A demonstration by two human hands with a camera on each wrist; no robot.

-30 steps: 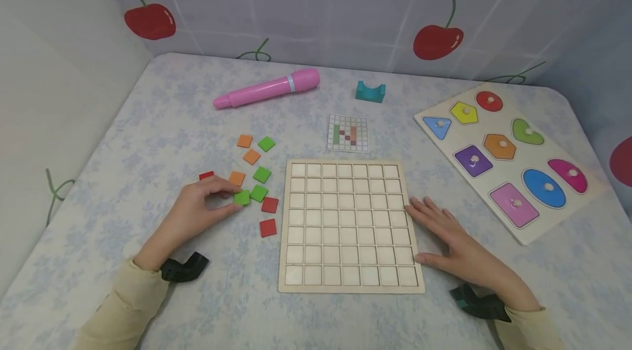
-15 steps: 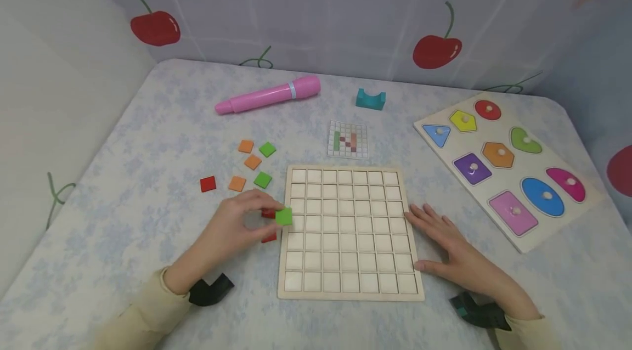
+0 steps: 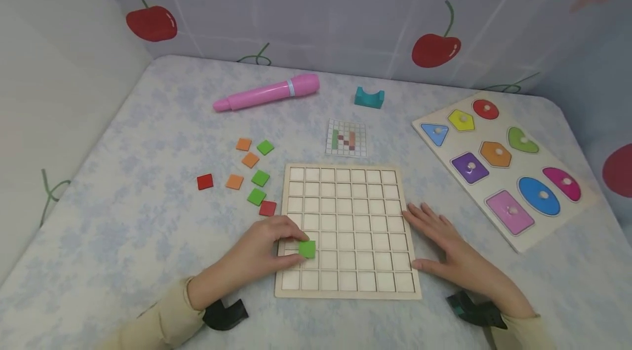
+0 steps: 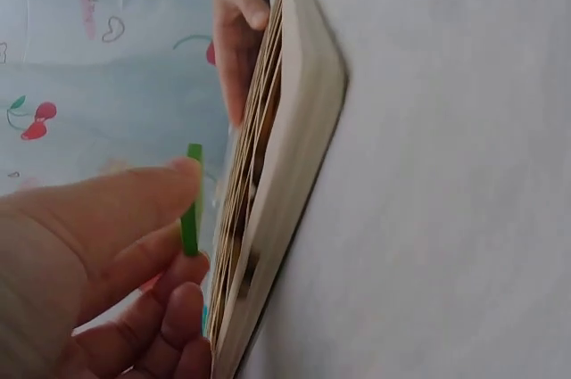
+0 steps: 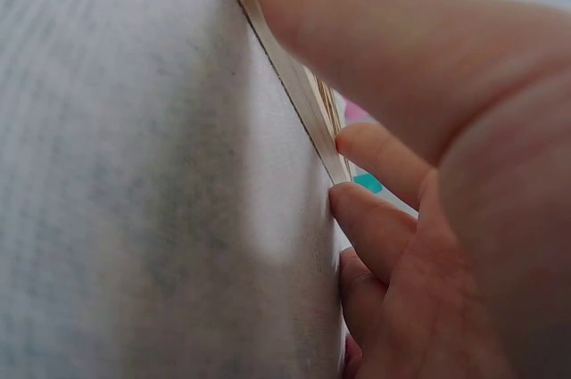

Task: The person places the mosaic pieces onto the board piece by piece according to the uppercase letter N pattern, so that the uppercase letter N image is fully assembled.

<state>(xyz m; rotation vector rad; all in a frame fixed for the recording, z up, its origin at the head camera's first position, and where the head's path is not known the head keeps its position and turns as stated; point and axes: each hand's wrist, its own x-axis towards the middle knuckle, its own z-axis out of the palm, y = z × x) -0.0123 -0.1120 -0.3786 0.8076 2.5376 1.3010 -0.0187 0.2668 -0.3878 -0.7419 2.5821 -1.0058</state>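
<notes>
My left hand (image 3: pixel 264 244) pinches a green square tile (image 3: pixel 307 249) between thumb and fingers, over the lower left cells of the wooden grid board (image 3: pixel 345 294). In the left wrist view the green tile (image 4: pixel 193 205) stands on edge, apart from the board (image 4: pixel 299 120). Along the board's right edge lies my right hand (image 3: pixel 451 243), thumb and fingertips touching the rim, fingers fairly straight. The right wrist view shows those fingertips against the board's side (image 5: pixel 294 76). Left of the board lie loose tiles: green (image 3: pixel 260 178), orange (image 3: pixel 234 181) and red (image 3: pixel 267 208). A red tile seen earlier is hidden by my left hand.
Behind the board lies a small pattern card (image 3: pixel 346 139) with coloured squares. Further back are a pink pen-like stick (image 3: pixel 266 94) and a teal notched block (image 3: pixel 369 97). A knobbed shape puzzle (image 3: pixel 498 174) lies at the right, and a patterned curtain (image 3: pixel 306 10) hangs behind the table.
My left hand has picked the green tile up from the loose group and carried it right and toward me, over the board. The right hand stays at the board's edge.
</notes>
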